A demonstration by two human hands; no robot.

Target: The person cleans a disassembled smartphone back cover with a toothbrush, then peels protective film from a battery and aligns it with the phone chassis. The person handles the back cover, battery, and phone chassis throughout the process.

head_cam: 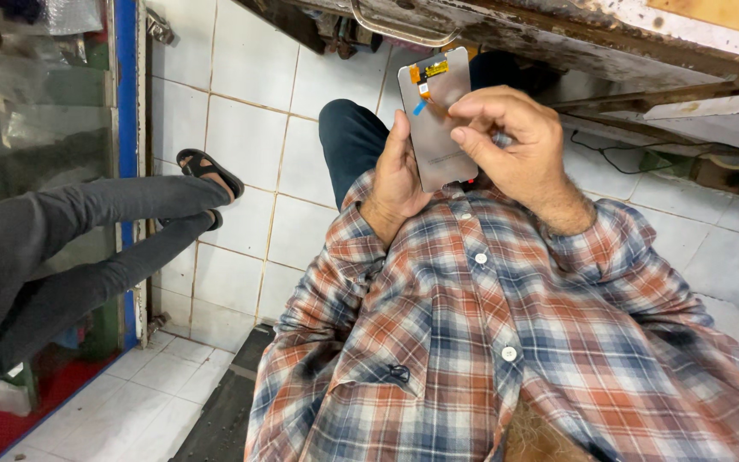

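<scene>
**Grey panel upright between both hands, ribbon end at the far tip**

The thin grey panel (436,128) stands with its long axis running from near to far, the near end down by the plaid shirt (489,342) and the far end rising toward the underside of the bench (558,30). The left hand (399,175) cradles it from the left side, palm against the left edge and thumb laid along it, fingers hidden behind, so it is closed around the panel. The right hand (511,141) comes in from the right and overlaps the panel's right edge; its fingers are curled with thumb and forefinger drawn together near the upper right part. Whether they pinch the panel itself or the ribbon cannot be told. Both hands touch the panel, the right sitting farther up it.

The panel is flat, matte grey, with rounded corners. At its far end sits an orange ribbon strip (425,85) with a yellow patch and a small blue tab.

To the left, another person's grey-clad legs (87,239) stretch across the white tiled floor (233,128), a black sandal (209,169) on the foot
</scene>
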